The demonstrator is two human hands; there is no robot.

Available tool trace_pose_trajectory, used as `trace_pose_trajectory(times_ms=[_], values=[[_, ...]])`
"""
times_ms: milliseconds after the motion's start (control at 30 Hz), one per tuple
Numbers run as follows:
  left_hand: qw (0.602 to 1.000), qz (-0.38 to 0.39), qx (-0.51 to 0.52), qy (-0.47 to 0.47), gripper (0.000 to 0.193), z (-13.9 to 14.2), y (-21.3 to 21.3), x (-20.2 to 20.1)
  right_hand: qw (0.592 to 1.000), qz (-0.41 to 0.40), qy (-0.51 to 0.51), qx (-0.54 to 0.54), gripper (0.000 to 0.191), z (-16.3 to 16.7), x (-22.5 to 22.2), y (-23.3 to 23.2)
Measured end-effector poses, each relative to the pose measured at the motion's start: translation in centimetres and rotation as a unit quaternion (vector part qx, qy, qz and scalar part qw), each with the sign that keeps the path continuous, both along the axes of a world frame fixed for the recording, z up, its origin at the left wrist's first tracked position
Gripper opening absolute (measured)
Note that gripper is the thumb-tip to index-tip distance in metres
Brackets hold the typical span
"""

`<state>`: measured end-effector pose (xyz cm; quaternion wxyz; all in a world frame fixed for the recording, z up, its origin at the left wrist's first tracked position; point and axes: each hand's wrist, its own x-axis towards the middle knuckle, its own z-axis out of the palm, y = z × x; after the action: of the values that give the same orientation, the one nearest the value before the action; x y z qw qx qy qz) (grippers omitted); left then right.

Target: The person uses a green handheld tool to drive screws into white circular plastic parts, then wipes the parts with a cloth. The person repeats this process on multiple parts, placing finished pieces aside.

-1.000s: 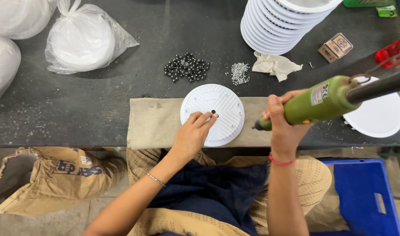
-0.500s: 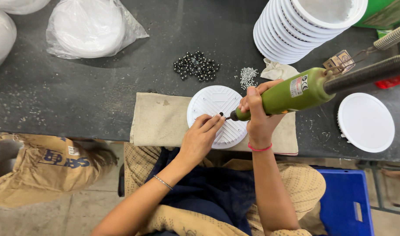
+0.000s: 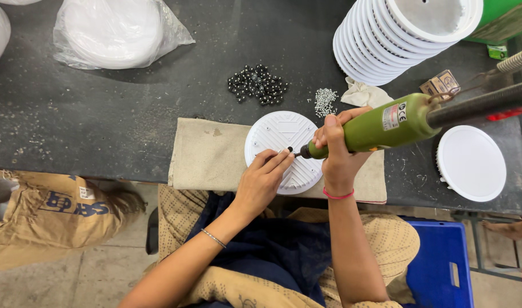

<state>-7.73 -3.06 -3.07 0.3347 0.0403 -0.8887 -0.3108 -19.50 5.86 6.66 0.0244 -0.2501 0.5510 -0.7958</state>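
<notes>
Right hand point(image 3: 336, 149) clenched round green screwdriver point(image 3: 380, 125), left fingertips point(image 3: 275, 159) spread on white disc point(image 3: 281, 142) near table edge

Bare forearms; silver bangle left wrist point(image 3: 214, 238), red band right wrist point(image 3: 338, 195).

This is a small assembly workshop: a dark workbench point(image 3: 101, 125) carries a stack of white round housings point(image 3: 398, 34), heaps of screws point(image 3: 325, 101) and black grommets point(image 3: 258, 84), and bagged parts point(image 3: 113, 31).
</notes>
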Motion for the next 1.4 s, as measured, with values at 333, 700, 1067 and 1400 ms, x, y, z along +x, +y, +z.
trace_pose_trajectory(times_ms=[333, 700, 1067, 1400], values=[[1.0, -0.012, 0.001, 0.016, 0.046, -0.6, -0.4, 0.1, 0.999, -0.028, 0.016, 0.012, 0.018, -0.3, 0.3, -0.6], [0.999, -0.029, 0.023, 0.022, 0.044, -1.2, -0.9, 0.1, 0.978, -0.086, 0.141, 0.125, 0.019, -0.6, 1.5, -1.2], [0.999, -0.029, 0.018, 0.033, 0.04, -1.3, -1.3, 0.1, 0.997, -0.053, 0.051, 0.036, 0.02, -1.1, 0.9, -1.7], [0.999, -0.033, 0.003, 0.029, 0.04, -1.0, -1.4, 0.0, 0.999, -0.008, 0.031, 0.011, 0.026, -0.2, 0.9, -1.7]])
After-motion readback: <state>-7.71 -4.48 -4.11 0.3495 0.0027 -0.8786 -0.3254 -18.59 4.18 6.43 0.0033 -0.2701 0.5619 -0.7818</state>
